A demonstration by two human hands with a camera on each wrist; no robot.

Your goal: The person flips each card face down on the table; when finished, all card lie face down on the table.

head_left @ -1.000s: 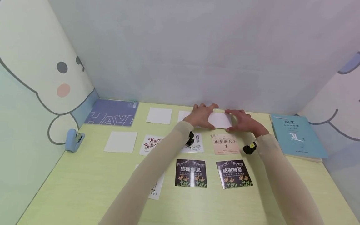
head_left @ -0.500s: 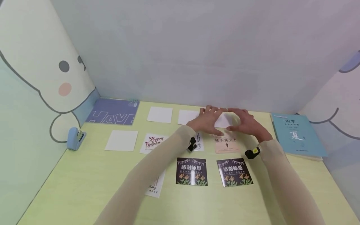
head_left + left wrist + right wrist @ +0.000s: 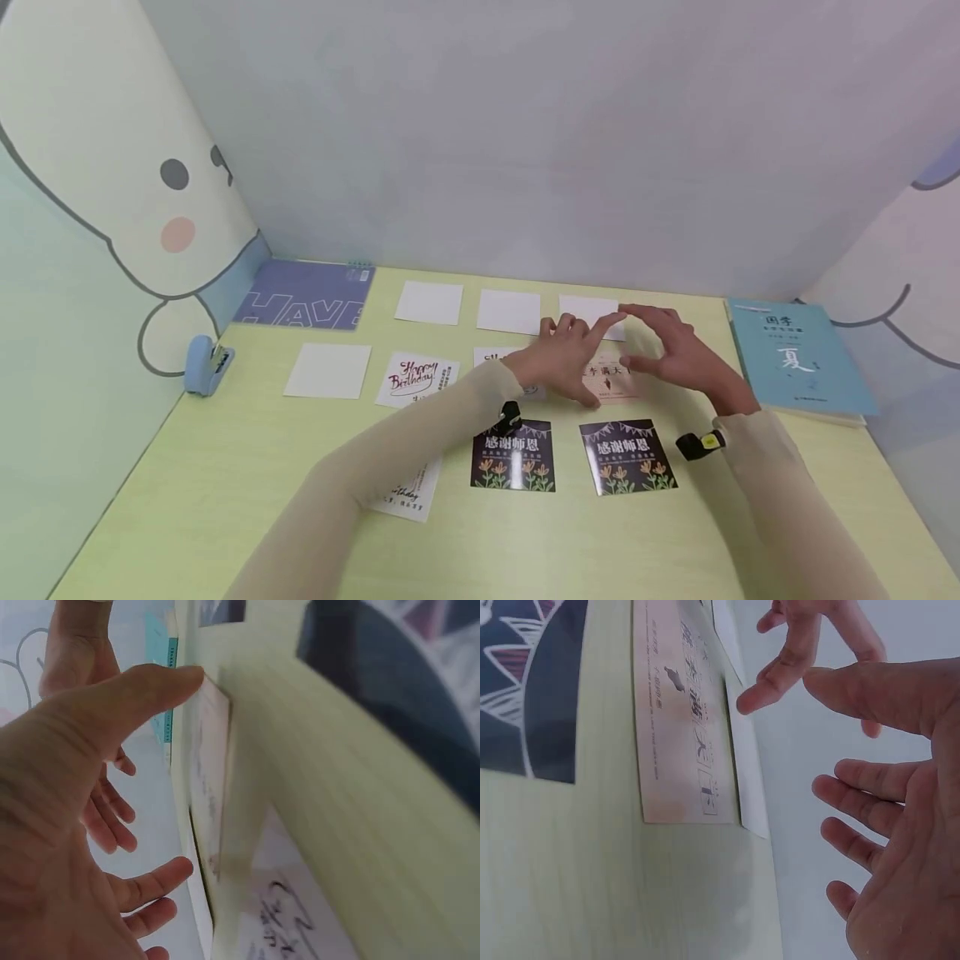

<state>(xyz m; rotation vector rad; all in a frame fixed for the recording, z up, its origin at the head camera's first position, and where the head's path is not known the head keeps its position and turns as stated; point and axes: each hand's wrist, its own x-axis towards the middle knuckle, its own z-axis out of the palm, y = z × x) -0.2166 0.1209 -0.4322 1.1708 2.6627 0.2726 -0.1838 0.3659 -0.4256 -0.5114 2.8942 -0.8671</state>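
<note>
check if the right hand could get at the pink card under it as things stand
Probably yes: the right hand hovers open just above the pink card, holding nothing. Only the left hand sits over the card's left part; its right edge lies free.

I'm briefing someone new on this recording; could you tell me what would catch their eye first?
Both hands, the left hand and right hand, hover open over the pink card in the middle of the yellow-green table. Around them cards lie in rows, with two dark flowered cards nearest the person, and a teal book at far right.
</note>
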